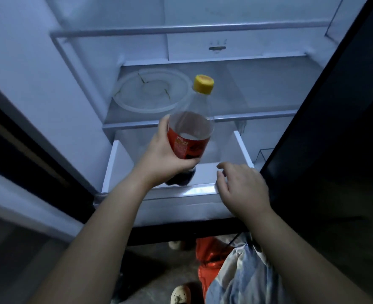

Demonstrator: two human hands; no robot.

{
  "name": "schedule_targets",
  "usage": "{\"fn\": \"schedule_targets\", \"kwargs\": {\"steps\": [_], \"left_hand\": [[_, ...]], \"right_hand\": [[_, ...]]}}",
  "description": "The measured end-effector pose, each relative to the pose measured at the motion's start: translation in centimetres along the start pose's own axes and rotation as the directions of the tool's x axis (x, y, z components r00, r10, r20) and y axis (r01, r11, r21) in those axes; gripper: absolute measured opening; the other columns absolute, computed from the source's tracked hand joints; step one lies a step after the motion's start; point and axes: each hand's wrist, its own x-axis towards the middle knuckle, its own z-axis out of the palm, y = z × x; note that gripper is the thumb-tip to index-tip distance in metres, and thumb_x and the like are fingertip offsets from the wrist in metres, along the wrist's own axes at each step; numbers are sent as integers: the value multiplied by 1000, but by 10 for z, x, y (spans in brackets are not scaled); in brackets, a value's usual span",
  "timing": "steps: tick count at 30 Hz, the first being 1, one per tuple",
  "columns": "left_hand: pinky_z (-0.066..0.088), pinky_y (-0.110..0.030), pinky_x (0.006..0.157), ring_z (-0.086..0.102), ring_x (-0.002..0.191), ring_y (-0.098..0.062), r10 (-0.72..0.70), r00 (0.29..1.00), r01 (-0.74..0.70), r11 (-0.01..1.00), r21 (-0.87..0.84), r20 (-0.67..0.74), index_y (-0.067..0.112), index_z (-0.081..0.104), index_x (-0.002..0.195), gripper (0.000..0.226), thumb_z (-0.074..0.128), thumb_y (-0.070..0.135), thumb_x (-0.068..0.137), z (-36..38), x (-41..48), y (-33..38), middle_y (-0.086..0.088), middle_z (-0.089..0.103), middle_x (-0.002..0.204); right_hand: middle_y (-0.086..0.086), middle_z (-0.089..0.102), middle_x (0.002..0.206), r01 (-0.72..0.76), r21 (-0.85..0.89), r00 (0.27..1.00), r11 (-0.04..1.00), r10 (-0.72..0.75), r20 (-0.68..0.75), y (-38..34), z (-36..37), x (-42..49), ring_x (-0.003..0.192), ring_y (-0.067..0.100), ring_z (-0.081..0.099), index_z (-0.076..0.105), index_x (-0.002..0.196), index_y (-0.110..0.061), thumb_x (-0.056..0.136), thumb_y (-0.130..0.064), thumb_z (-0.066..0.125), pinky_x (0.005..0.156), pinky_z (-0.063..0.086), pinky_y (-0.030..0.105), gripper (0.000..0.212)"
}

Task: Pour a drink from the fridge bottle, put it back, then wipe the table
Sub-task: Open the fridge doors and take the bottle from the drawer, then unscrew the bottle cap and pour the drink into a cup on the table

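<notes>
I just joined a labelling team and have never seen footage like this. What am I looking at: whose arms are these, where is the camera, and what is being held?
There is no machine here: a person works with bare hands, and the one camera sits on their head, looking forward and down. That is why both arms reach in from the bottom of the picture. In front stands an open fridge. The left hand grips a clear plastic bottle with a yellow cap, a red label and a little dark drink at the bottom, held over a pulled-out white drawer. The right hand is relaxed and holds nothing, at the drawer's front rim; whether it touches is unclear. On the shelf behind lies a round translucent container.
</notes>
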Motion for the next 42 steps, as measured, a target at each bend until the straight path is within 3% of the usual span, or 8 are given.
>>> {"fn": "schedule_targets", "kwargs": {"steps": [2,5,10,16,21,27,34,42], "left_hand": [[50,-20,71,61,97,-5,16,997,-18,999,-34,-80,46,27,126,92,86,24,60,-12,-12,18,13,59,113],[52,-22,77,61,101,-3,86,976,-99,994,-56,-201,40,26,134,97,86,22,60,-29,-34,45,10,60,116],[49,-24,86,59,107,-6,83,936,-91,996,-8,-341,37,25,131,97,87,32,57,-36,-88,82,9,59,119],[44,-14,80,56,98,13,43,877,-57,998,-15,-478,47,31,127,90,88,28,59,-17,-169,107,28,59,105],[54,-36,86,61,105,-4,12,842,-44,998,-46,-540,43,34,132,93,88,30,57,-3,-228,116,15,60,117],[45,-2,68,57,95,11,-62,761,49,998,-38,-646,39,36,125,84,88,22,61,7,-297,127,18,58,109],[58,-28,78,62,102,-6,-105,654,116,993,-38,-749,39,36,134,91,86,33,58,-13,-391,112,11,57,118],[55,-25,80,56,109,-8,-162,434,284,958,-36,-886,45,30,132,94,84,36,56,-71,-544,86,12,51,124]], "right_hand": [[-2,67,72,17,-17,999,1000,-18,-37,0,-2,-2,68,24,61,68,85,-17,86,-32,38,57,38,29,33],[-4,66,73,69,14,997,998,-69,-28,2,-6,-4,70,23,61,66,83,-20,87,-37,32,58,30,27,39],[2,56,126,59,287,980,956,-111,168,3,-26,-3,120,20,48,51,128,-15,97,-38,41,95,36,32,41],[-1,53,128,412,541,911,733,-336,-238,-35,-123,-20,119,13,50,45,132,-16,93,-29,52,99,42,33,41],[-5,45,140,638,657,755,402,-492,-432,-69,-200,-66,122,2,50,32,142,-22,93,-35,52,98,47,26,53],[-13,29,147,728,616,632,302,-644,-431,-102,-214,-105,123,-7,42,27,147,-21,92,-34,50,93,43,11,61],[-3,55,133,727,668,559,160,-702,-441,-167,-219,-159,117,6,54,45,136,-15,95,-27,48,93,51,32,43],[-12,63,110,717,696,432,36,-807,-403,-298,-234,-251,96,0,60,56,119,-24,92,-28,53,77,52,23,27]]}}
